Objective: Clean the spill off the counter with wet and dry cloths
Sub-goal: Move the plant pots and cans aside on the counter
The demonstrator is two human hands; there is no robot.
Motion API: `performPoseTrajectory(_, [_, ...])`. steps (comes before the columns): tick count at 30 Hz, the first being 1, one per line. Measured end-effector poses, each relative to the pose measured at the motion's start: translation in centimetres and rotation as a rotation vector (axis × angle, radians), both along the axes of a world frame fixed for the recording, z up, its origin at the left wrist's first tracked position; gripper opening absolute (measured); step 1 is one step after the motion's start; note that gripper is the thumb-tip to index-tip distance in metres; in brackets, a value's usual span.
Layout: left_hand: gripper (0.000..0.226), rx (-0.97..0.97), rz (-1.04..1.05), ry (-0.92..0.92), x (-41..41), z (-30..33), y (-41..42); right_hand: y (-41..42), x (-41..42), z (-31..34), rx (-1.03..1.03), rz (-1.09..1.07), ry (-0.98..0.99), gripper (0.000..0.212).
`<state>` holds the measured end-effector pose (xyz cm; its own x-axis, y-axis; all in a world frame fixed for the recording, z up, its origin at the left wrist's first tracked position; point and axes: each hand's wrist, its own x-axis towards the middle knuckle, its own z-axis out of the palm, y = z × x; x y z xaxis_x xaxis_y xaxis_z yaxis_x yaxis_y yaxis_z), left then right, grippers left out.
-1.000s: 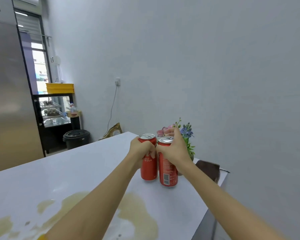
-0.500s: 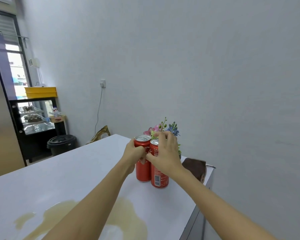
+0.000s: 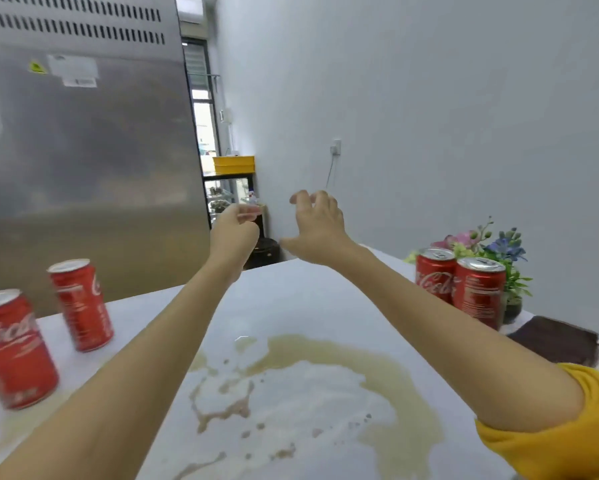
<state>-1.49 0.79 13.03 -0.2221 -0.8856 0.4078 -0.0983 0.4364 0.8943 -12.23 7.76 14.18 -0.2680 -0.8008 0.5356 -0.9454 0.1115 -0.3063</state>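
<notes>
Change: both hands let go of the two cans at far right and now hang mid-air over the counter's far edge
Spill [image 3: 325, 386]: tan puddle, near middle of the white counter [image 3: 308, 299], right under the arms
Left hand [image 3: 234, 233]: fingers loosely curled, holding nothing
Right hand [image 3: 317, 226]: fingers loosely bent, empty
Brown cloth [image 3: 557, 341]: right edge, just beside that can pair [image 3: 460, 284]
Other cans [image 3: 45, 327]: two, left side
Flowers [image 3: 492, 244]: behind the right cans

Tan, ring-shaped spill [image 3: 388, 375] pooled across the white counter [image 3: 308, 299]; dark brown cloth [image 3: 557, 339] at its right edge
</notes>
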Motion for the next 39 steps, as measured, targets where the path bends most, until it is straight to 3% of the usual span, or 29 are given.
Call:
performPoseTrajectory(6, [0.039,-0.229,0.432,-0.222,14.9,0.4,-1.0,-7.9,11.6,-1.5,0.159,0.367,-0.072,0.057])
performPoseTrajectory(12, [0.036,-0.121,0.761,-0.480,23.2,-3.3,-3.2,-13.3,20.4,-2.8,0.268,0.588,-0.394,0.086])
performPoseTrajectory(14, [0.040,-0.107,0.796,-0.482,24.1,-4.8,-3.9,-15.1,22.7,-3.4,0.262,0.641,-0.538,0.094])
performPoseTrajectory(18, [0.060,-0.019,0.814,-0.317,25.1,-6.8,-5.4,-18.3,25.2,-5.0,0.285,0.704,-0.761,0.098])
performPoseTrajectory(22, [0.061,0.047,0.808,-0.001,25.8,-8.1,-6.3,-20.5,26.5,-8.0,0.202,0.684,-0.871,0.075])
performPoseTrajectory(26, [0.052,0.079,0.757,0.051,25.4,-7.0,-6.5,-20.6,25.5,-8.6,0.175,0.661,-0.973,0.048])
performPoseTrajectory(31, [0.055,0.148,0.573,0.334,23.2,-3.4,-7.9,-19.3,19.3,-6.3,0.179,0.643,-0.920,0.055])
performPoseTrajectory(39, [0.056,0.192,0.127,0.201,10.0,-2.9,-7.6,-13.5,3.6,-1.3,0.112,0.336,-0.764,0.061])
